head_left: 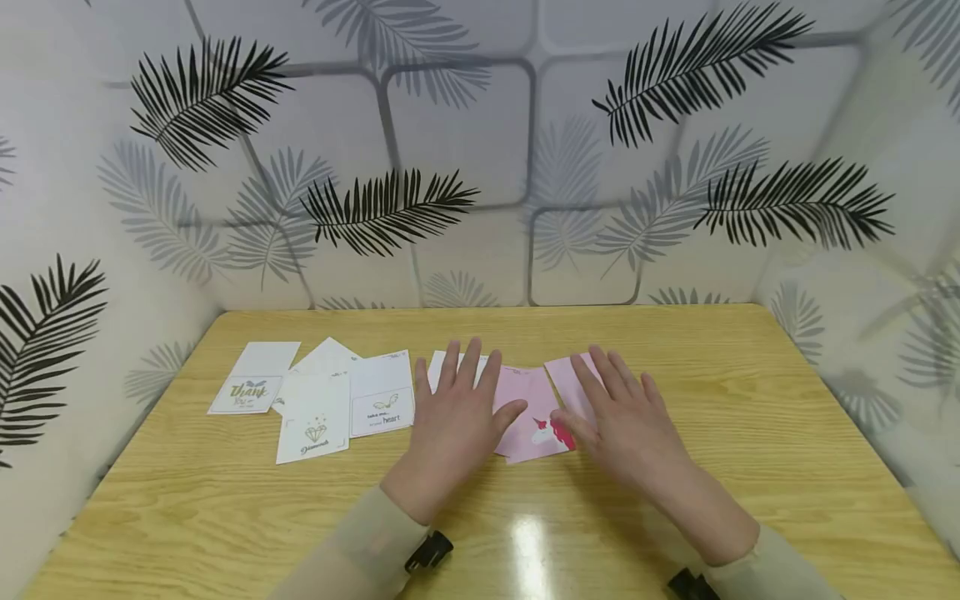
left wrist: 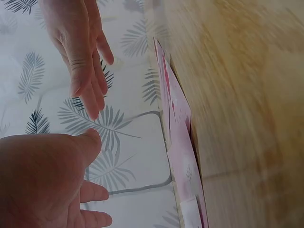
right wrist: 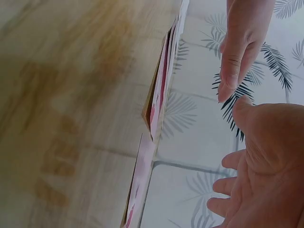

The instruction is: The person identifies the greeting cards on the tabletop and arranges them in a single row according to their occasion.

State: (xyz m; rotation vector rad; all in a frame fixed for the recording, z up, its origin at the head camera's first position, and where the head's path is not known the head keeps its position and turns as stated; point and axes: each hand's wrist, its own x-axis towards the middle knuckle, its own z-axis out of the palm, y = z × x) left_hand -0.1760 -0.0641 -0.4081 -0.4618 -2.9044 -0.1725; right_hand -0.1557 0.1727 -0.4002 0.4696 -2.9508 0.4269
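Observation:
Both hands hover above the cards with fingers spread and nothing held. My left hand (head_left: 457,421) is over a white card (head_left: 437,367) and the left side of a pink unicorn card (head_left: 525,400), hiding parts of them. Over another pink card (head_left: 564,377) is my right hand (head_left: 630,425), its thumb above the unicorn's red mane. In the left wrist view, a gap shows between the left hand (left wrist: 42,180) and the pink cards (left wrist: 183,152). The right wrist view likewise has the right hand (right wrist: 270,161) apart from the cards (right wrist: 142,175).
Left of the hands lie a "Thank you" card (head_left: 251,379), a "Diamonds" card (head_left: 315,417) overlapping another white card (head_left: 327,357), and a "heart" card (head_left: 382,396). They rest on a wooden table (head_left: 187,500). Leaf-patterned cloth (head_left: 465,142) stands behind and at both sides.

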